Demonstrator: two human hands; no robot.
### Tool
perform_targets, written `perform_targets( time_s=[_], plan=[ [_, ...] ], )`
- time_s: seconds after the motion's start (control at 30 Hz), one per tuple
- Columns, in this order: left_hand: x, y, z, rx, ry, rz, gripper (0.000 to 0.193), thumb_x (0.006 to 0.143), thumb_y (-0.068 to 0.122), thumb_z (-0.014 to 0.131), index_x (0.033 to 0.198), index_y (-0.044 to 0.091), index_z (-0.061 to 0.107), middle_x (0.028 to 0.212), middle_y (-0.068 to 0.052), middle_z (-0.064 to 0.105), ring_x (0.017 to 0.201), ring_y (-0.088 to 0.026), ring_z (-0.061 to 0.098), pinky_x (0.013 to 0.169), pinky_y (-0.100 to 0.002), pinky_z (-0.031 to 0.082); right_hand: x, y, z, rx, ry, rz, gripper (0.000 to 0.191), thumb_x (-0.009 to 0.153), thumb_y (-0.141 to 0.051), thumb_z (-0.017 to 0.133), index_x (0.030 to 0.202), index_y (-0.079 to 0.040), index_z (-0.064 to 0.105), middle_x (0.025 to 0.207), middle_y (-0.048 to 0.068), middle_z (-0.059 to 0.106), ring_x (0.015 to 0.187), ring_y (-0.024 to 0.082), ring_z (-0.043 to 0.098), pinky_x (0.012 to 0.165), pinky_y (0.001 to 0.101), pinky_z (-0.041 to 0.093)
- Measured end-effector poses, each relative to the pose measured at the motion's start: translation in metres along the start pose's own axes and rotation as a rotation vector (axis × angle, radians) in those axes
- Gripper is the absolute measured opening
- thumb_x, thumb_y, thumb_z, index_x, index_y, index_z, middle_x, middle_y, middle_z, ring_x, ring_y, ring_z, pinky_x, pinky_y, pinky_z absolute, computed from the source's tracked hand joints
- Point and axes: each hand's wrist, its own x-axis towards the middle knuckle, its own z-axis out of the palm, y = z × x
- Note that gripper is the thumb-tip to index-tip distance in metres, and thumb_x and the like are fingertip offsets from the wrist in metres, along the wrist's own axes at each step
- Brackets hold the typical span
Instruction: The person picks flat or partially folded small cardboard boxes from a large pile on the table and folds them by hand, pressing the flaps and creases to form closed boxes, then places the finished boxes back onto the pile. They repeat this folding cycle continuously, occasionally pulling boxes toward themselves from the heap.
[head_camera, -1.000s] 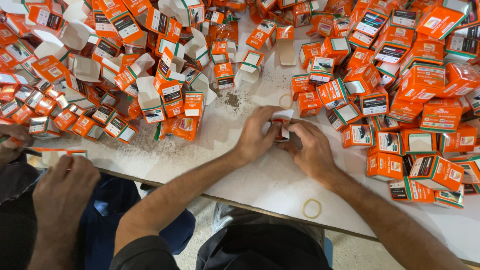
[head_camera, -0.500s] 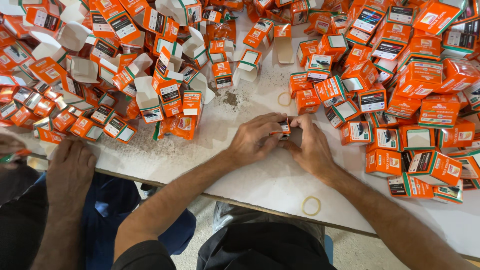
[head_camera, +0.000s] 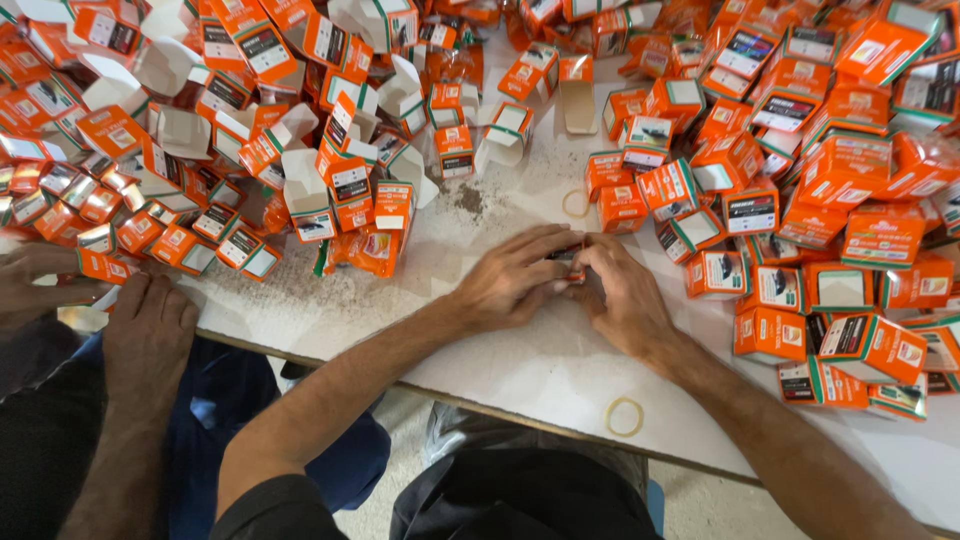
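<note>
Closing together over small orange box (head_camera: 570, 262): left hand (head_camera: 515, 280) and right hand (head_camera: 625, 295), fingers now wrapped tighter than second ago, box nearly hidden; co-worker's hand (head_camera: 150, 335) shifted onto table (head_camera: 520, 370) edge.

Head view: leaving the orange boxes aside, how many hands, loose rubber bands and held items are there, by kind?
Wearer's: 2, left hand, right hand
Co-worker's hands: 2
Loose rubber bands: 2
Small item in the wearer's fingers: 1
Total: 7
</note>
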Motion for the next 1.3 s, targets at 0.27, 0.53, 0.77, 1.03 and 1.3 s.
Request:
perform_targets(
  time_s=[0.27,0.53,0.77,1.03,1.3],
  plan=[
    [0.031,-0.087,-0.026,0.715,0.258,-0.291,0.053,0.081,0.017,0.075,0.129,0.003,0.057,0.127,-0.02,0.06,0.129,-0.043,0.054,0.114,-0.059,0.031,0.024,-0.002,-0.07,-0.517,0.58,-0.171,0.054,0.098,-0.011,0.084,0.141,-0.003,0.052,0.158,0.029,0.027,0.148,0.048,0.03,0.124,0.0575,0.03],
    [0.072,-0.097,-0.021,0.801,0.097,-0.204,0.037,0.087,0.02,0.08,0.116,0.005,0.065,0.098,-0.011,0.066,0.111,-0.031,0.061,0.121,-0.066,0.028,0.007,-0.006,-0.012,-0.225,0.192,-0.185,0.073,0.089,-0.019,0.079,0.148,-0.001,0.039,0.157,0.031,0.034,0.146,0.052,0.035,0.122,0.0592,0.032],
    [0.077,-0.06,-0.004,0.066,-0.234,-0.21,0.037,0.07,0.002,0.069,0.106,0.012,0.07,0.105,-0.005,0.071,0.113,-0.027,0.064,0.109,-0.043,0.05,0.01,0.009,0.0,0.043,0.136,0.129,0.084,0.086,-0.017,0.08,0.152,0.001,0.032,0.143,0.029,0.051,0.133,0.044,0.053,0.11,0.0477,0.045],
    [0.124,-0.232,-0.091,0.896,-0.133,-0.742,0.028,0.083,0.016,0.073,0.107,0.003,0.071,0.099,-0.016,0.075,0.093,-0.034,0.074,0.074,-0.047,0.058,0.017,0.026,0.018,0.302,-0.007,0.308,0.077,0.087,-0.031,0.078,0.142,0.001,0.035,0.126,0.019,0.064,0.116,0.03,0.066,0.1,0.0418,0.051],
    [0.145,-0.267,-0.061,1.048,-0.147,-0.604,0.049,0.082,0.017,0.076,0.127,0.003,0.063,0.099,-0.012,0.072,0.091,-0.031,0.072,0.07,-0.045,0.058,0.019,0.038,0.017,0.307,-0.015,0.308,0.081,0.088,-0.039,0.076,0.144,0.001,0.032,0.125,0.019,0.064,0.115,0.03,0.067,0.098,0.0416,0.052]
  ],
)
